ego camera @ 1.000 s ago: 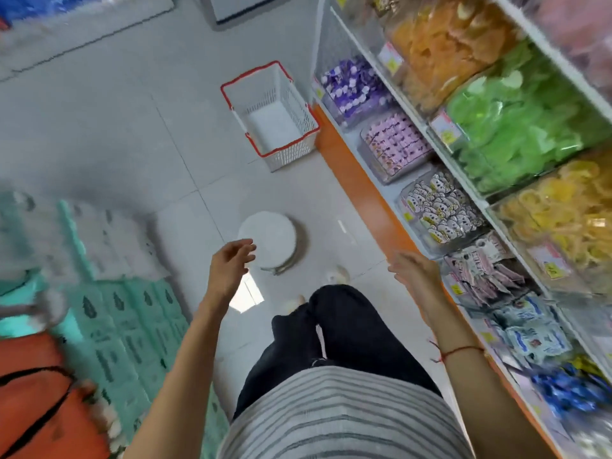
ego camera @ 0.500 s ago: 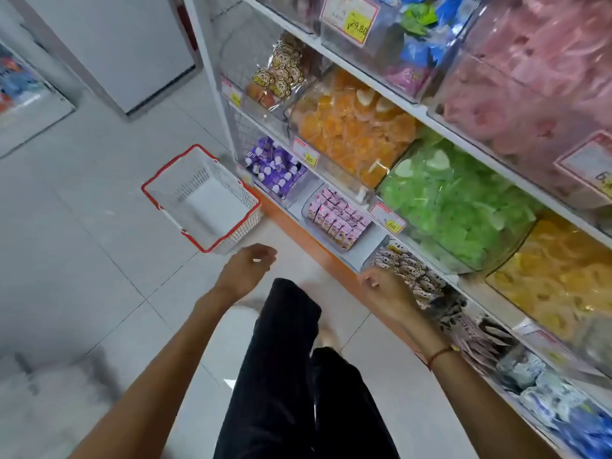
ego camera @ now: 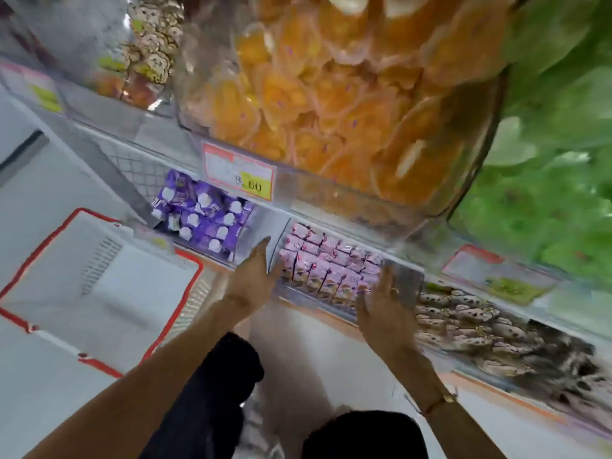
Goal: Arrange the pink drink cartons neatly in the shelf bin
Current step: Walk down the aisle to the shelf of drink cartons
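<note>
Since half a sec ago both hands came fwd to the clear plastic shelf bin (ego camera: pixel 405 279) of pink drink cartons (ego camera: pixel 326 265), low shelf, centre. Left hand (ego camera: pixel 253 276) & right hand (ego camera: pixel 381 304) flank it, fingers straight, holding nothing. Best: press inward evenly, squaring rows.

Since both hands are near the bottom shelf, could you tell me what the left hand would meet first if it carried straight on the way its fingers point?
Probably the left wall of the clear bin holding the pink drink cartons; the left hand points there, though blur hides the depth.
</note>
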Demonstrator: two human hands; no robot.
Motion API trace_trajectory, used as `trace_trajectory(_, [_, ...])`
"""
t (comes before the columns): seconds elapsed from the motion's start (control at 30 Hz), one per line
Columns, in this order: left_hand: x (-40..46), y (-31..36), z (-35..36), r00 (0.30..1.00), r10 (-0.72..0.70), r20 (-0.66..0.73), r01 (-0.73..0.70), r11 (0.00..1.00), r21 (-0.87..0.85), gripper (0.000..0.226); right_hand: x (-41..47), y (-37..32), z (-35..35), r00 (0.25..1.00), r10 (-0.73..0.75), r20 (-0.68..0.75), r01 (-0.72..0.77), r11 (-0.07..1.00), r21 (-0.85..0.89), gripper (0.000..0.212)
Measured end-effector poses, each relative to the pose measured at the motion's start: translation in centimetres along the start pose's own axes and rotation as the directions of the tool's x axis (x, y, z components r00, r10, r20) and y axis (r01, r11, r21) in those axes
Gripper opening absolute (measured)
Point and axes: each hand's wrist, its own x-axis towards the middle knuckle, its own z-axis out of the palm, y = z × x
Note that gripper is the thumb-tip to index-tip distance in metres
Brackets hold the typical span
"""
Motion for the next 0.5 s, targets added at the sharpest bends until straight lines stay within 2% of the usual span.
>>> trace_trajectory(0.07, [2.0,-1.5,2.2,0.983,0.166,-0.078,-0.171,0.984,-0.058,0.049,1.1,0.5,2.6,0.987,0.051,-0.153,-0.047,0.998,0.030,0.067])
trace_trajectory(0.13, [3.4,-2.9,3.6,0.933,0.290,-0.212,-0.310,0.948,-0.070,0.040,2.1,1.6,4.5,0.962,0.089,-0.256,-0.082,0.996,0.037,0.068])
trace_trajectory(0.2, [4.3,-4.3,4.4,0.879,0.373,-0.298,-0.406,0.912,-0.058,0.036,3.0,2.9,5.7,0.948,0.040,-0.317,-0.047,0.999,-0.014,0.067])
trace_trajectory(0.3, [5.4,-5.4,4.8,0.803,0.503,-0.319,-0.529,0.848,0.004,0.022,3.4,3.8,6.7,0.892,-0.072,-0.446,0.058,0.997,-0.043,0.064])
trace_trajectory(0.37, [6.1,-5.6,4.5,0.768,0.554,-0.322,-0.573,0.819,0.041,0.012,3.8,4.1,7.2,0.855,-0.119,-0.505,0.106,0.993,-0.055,0.055])
trace_trajectory(0.43, [6.7,-5.7,4.3,0.740,0.602,-0.300,-0.606,0.790,0.090,0.018,4.0,4.3,7.7,0.828,-0.126,-0.546,0.108,0.992,-0.064,0.046])
trace_trajectory(0.5, [6.6,-5.8,4.4,0.728,0.620,-0.292,-0.630,0.773,0.068,0.018,3.6,4.2,8.2,0.796,-0.109,-0.595,0.079,0.994,-0.077,0.038])
